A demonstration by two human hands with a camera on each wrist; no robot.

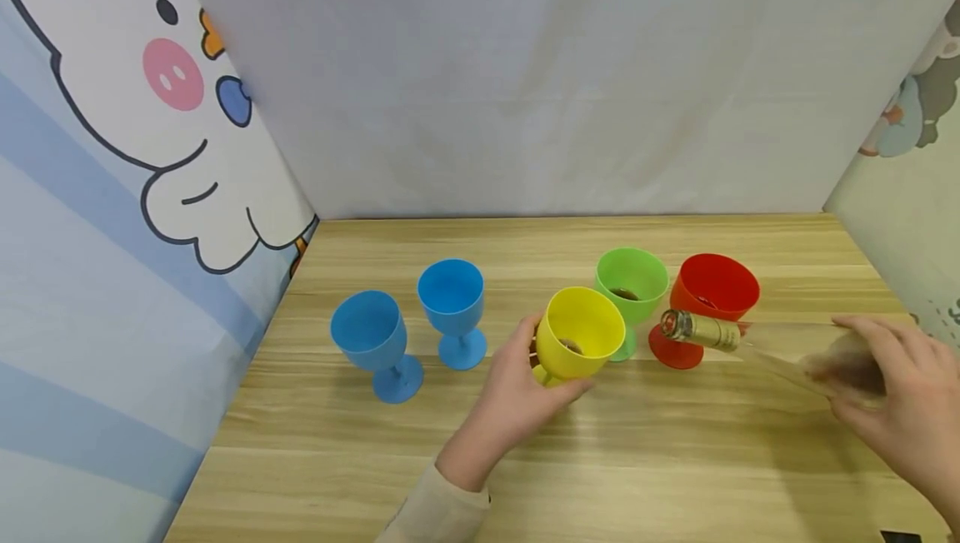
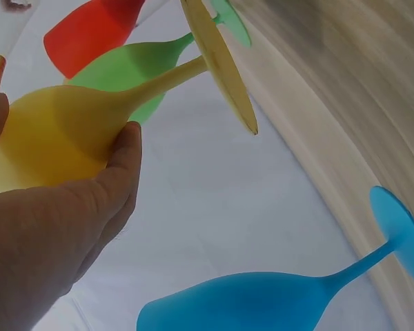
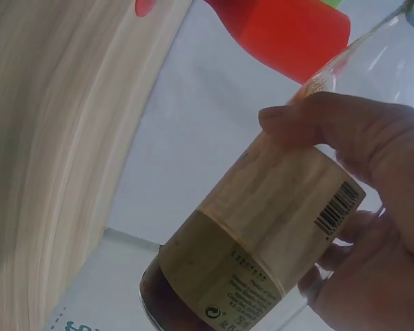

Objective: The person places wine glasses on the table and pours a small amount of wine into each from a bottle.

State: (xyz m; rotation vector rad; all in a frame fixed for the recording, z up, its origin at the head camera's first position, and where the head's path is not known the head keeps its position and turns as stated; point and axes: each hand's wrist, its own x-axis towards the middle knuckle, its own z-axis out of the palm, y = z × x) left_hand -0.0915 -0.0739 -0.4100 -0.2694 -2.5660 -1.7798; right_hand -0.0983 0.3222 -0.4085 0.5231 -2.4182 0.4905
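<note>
My left hand grips the bowl of a yellow goblet, which has a little dark liquid inside. In the left wrist view the goblet's foot shows off the table. A clear glass wine bottle lies tilted in my right hand, its neck pointing left toward the yellow goblet, mouth apart from the rim. The right wrist view shows the bottle's label and dark liquid at its base. Behind them stand a green goblet and a red goblet, each with some liquid.
Two blue goblets, one nearer and one farther back, stand on the left of the wooden table. A pale cloth wall closes off the back, and printed panels flank both sides. A small black object lies at the lower right.
</note>
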